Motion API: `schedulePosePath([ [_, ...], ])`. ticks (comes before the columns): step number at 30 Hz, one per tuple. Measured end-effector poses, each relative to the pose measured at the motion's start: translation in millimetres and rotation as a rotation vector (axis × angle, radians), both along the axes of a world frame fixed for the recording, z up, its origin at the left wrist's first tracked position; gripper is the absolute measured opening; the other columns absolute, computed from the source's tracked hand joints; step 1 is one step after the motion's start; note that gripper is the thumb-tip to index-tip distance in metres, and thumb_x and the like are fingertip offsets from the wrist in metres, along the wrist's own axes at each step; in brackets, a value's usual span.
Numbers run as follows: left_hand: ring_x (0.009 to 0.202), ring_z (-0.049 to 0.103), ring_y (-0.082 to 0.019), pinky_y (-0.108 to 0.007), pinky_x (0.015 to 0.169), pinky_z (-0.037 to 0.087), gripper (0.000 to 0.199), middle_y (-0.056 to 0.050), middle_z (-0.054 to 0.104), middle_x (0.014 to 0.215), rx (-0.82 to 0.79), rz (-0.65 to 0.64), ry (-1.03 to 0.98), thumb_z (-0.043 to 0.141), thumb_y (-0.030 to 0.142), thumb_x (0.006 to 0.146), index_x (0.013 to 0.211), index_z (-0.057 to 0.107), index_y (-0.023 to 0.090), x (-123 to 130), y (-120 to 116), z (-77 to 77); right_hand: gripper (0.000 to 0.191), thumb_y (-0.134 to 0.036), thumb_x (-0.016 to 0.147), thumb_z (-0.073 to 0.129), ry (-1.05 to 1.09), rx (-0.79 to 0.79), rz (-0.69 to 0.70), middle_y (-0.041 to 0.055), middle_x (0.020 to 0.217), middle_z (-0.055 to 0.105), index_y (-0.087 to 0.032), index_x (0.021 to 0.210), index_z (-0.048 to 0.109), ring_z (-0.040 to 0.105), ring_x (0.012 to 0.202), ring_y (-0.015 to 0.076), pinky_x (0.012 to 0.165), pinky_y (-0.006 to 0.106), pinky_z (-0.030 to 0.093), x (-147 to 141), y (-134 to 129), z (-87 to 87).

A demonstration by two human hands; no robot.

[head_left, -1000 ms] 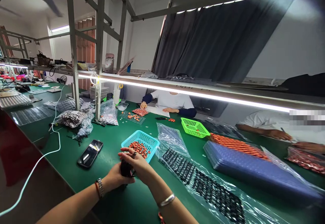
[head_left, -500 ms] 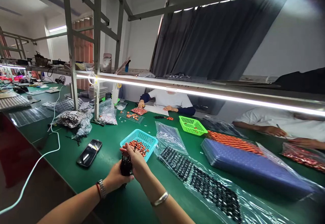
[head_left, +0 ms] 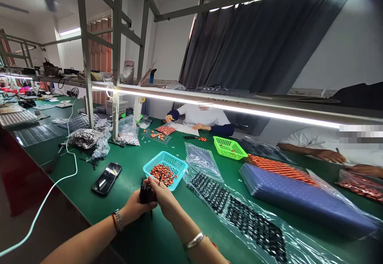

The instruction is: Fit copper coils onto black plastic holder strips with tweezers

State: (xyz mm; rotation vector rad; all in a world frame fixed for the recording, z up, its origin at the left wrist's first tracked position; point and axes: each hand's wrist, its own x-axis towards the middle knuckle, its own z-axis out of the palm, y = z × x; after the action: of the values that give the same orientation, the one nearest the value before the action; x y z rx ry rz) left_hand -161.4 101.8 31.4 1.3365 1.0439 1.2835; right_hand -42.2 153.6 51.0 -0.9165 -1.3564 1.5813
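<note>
A bundle of thin black strips (head_left: 147,193) is gripped in my left hand (head_left: 131,209), its ends sticking up above the fingers and one poking out below. My right hand (head_left: 166,198) is closed beside the bundle, thumb and fingers pinched together, with a thin black strip (head_left: 160,177) rising from them. Just beyond both hands stands a light-blue plastic basket (head_left: 181,173). Small orange rings (head_left: 163,171) lie heaped inside it. Part of the bundle is hidden by my fingers.
Left of the hands lies a phone (head_left: 107,178). To the right are bagged black parts (head_left: 254,226), a stack of bluish plastic sheets (head_left: 299,200) and a green basket (head_left: 229,152). A lit shelf (head_left: 227,110) spans the table. Two people sit across from me.
My right hand has drawn its fingers in from across the top of the bundle to a pinch at its right side. The left hand keeps hold of the bundle. The view has shifted slightly.
</note>
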Motion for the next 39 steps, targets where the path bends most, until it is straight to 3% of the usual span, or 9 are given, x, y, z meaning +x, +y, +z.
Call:
schedulePosePath([
  [7, 0.078, 0.061, -0.022, -0.033, 0.075, 0.048, 0.039, -0.003, 0.07, 0.083, -0.025, 0.01, 0.048, 0.085, 0.028, 0.058, 0.088, 0.066, 0.015, -1.3, -0.8, -1.6, 0.026, -0.04, 0.096, 0.064, -0.006, 0.039, 0.055, 0.0017, 0.091, 0.067, -0.014, 0.103, 0.065, 0.065, 0.077, 0.0152, 0.072, 0.033, 0.056, 3.0, -5.9, 5.8],
  [13, 0.068, 0.057, -0.017, -0.03, 0.066, 0.046, 0.028, 0.0, 0.065, 0.072, -0.016, 0.0, 0.085, 0.079, 0.022, 0.06, 0.082, 0.064, 0.015, 0.4, -0.6, -4.0, 0.048, -0.062, 0.087, 0.064, 0.026, 0.235, 0.025, 0.0092, 0.122, 0.068, -0.022, 0.114, 0.069, 0.059, 0.119, 0.0275, 0.104, 0.047, 0.043, 8.2, -16.9, 38.2],
  [16, 0.077, 0.06, -0.02, -0.031, 0.071, 0.048, 0.037, -0.002, 0.068, 0.081, -0.003, 0.011, 0.076, 0.079, 0.021, 0.057, 0.09, 0.063, 0.016, 1.3, -0.3, -5.2, 0.048, -0.068, 0.076, 0.071, -0.01, 0.361, 0.091, 0.0054, 0.126, 0.067, -0.029, 0.105, 0.076, 0.054, 0.127, 0.0298, 0.112, 0.045, 0.034, 9.3, -22.6, 56.0],
  [21, 0.093, 0.062, -0.027, -0.035, 0.081, 0.049, 0.047, -0.006, 0.069, 0.095, 0.025, 0.026, 0.055, 0.079, 0.019, 0.055, 0.099, 0.063, 0.016, 3.2, 1.6, -6.0, 0.043, -0.067, 0.072, 0.073, -0.116, 0.43, 0.191, 0.0106, 0.117, 0.072, -0.027, 0.085, 0.081, 0.063, 0.116, 0.0342, 0.107, 0.05, 0.039, 10.2, -27.4, 61.7],
  [27, 0.071, 0.059, -0.016, -0.03, 0.07, 0.048, 0.037, -0.001, 0.065, 0.078, -0.01, -0.043, 0.026, 0.082, 0.03, 0.066, 0.093, 0.061, 0.015, 0.7, -1.4, -5.4, 0.073, -0.085, 0.077, 0.052, -0.078, 0.406, 0.013, 0.0103, 0.127, 0.068, -0.026, 0.113, 0.075, 0.056, 0.126, 0.0322, 0.112, 0.049, 0.036, 39.1, -12.9, 63.8],
  [31, 0.07, 0.059, -0.013, -0.029, 0.07, 0.049, 0.036, 0.0, 0.064, 0.079, -0.038, -0.061, 0.001, 0.084, 0.036, 0.07, 0.088, 0.062, 0.014, -0.4, -0.8, -5.7, 0.074, -0.086, 0.076, 0.053, -0.12, 0.358, -0.108, 0.0121, 0.126, 0.069, -0.025, 0.112, 0.076, 0.056, 0.126, 0.0343, 0.111, 0.051, 0.038, 80.8, -9.4, 67.1],
  [34, 0.069, 0.061, -0.013, -0.031, 0.07, 0.052, 0.025, 0.0, 0.064, 0.078, -0.061, -0.053, -0.009, 0.076, 0.035, 0.082, 0.087, 0.062, 0.014, -0.4, -0.6, -5.8, 0.071, -0.086, 0.071, 0.058, -0.179, 0.331, -0.152, 0.0141, 0.118, 0.072, -0.025, 0.102, 0.079, 0.06, 0.121, 0.0389, 0.109, 0.055, 0.041, 110.5, -17.2, 48.9],
  [36, 0.07, 0.062, -0.013, -0.032, 0.072, 0.054, 0.018, 0.001, 0.064, 0.079, -0.077, -0.04, -0.01, 0.072, 0.029, 0.086, 0.088, 0.063, 0.014, -1.0, -1.6, -5.6, 0.065, -0.082, 0.069, 0.064, -0.236, 0.333, -0.166, 0.014, 0.111, 0.075, -0.027, 0.099, 0.081, 0.065, 0.114, 0.0409, 0.101, 0.054, 0.049, 127.2, -23.2, 20.4],
  [39, 0.067, 0.06, -0.012, -0.029, 0.069, 0.052, 0.016, 0.003, 0.063, 0.076, -0.112, -0.027, -0.004, 0.078, 0.017, 0.079, 0.08, 0.062, 0.013, -1.1, -5.1, -5.1, 0.041, -0.06, 0.088, 0.058, -0.528, 0.744, -0.129, 0.0069, 0.116, 0.074, -0.032, 0.112, 0.077, 0.071, 0.106, 0.0313, 0.085, 0.038, 0.06, 144.9, -32.2, -39.7],
])
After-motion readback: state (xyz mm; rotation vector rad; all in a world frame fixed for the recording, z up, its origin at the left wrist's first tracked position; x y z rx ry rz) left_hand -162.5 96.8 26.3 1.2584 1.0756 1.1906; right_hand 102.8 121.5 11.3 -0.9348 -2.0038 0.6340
